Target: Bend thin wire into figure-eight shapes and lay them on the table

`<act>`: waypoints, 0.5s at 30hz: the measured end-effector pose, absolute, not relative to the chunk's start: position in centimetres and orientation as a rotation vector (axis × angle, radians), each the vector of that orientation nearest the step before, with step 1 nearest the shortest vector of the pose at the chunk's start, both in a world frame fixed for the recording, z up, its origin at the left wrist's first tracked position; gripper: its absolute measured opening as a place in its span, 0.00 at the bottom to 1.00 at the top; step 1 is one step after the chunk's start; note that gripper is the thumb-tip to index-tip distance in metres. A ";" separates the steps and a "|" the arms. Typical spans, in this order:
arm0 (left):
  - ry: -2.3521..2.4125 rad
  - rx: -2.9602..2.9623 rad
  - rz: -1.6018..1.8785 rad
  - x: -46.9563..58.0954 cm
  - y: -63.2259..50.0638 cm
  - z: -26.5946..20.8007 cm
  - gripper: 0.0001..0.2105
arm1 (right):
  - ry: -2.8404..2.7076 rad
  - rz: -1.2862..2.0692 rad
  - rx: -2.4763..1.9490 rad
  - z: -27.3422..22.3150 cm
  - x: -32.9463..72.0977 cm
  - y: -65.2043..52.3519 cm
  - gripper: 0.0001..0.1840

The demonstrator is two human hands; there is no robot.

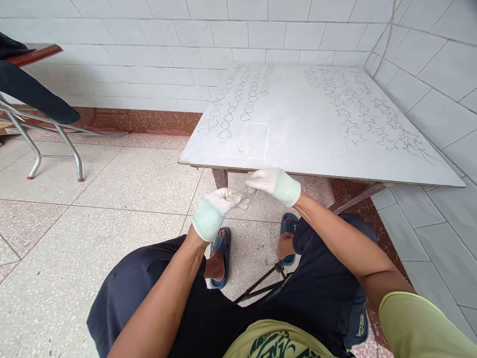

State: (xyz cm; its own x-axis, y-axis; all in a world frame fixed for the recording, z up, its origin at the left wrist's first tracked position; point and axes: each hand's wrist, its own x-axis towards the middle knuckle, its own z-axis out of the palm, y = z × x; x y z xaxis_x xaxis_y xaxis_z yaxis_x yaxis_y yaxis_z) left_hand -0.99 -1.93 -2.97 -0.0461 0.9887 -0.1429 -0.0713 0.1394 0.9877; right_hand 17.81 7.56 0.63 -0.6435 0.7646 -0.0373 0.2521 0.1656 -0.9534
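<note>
Both hands wear white gloves with pale green cuffs and meet fingertip to fingertip just off the table's front edge. My left hand (226, 200) is closed in a pinch, its fingers pointing right. Opposite it, my right hand (265, 181) also pinches, a little higher and farther right. What lies between them looks like a thin wire, mostly hidden by the fingers. Beyond the hands, the white tabletop (290, 129) bears thin wire-like outlines: rows of rounded, looped shapes (234, 104) on the left and many star shapes (357, 109) on the right.
White tiled walls (179, 35) border the table behind and on the right. A metal-legged folding stool (63, 144) stands at the left, beside another person's dark trouser leg (37, 92). Between my sandalled feet, a black tripod-like stand (263, 283) rests on the speckled floor (122, 184).
</note>
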 end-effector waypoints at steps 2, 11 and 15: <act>1.268 1.029 1.119 -0.9 -1.6 -3.1 0.19 | -2.026 1.437 -0.970 0.6 17.7 7.1 0.15; 1.409 0.850 1.323 0.9 -1.7 -4.4 0.16 | -2.112 1.012 -1.048 -0.2 15.7 4.6 0.21; 1.668 1.006 1.422 2.3 -2.7 -3.5 0.08 | -1.992 1.131 -1.122 -1.2 15.2 4.9 0.16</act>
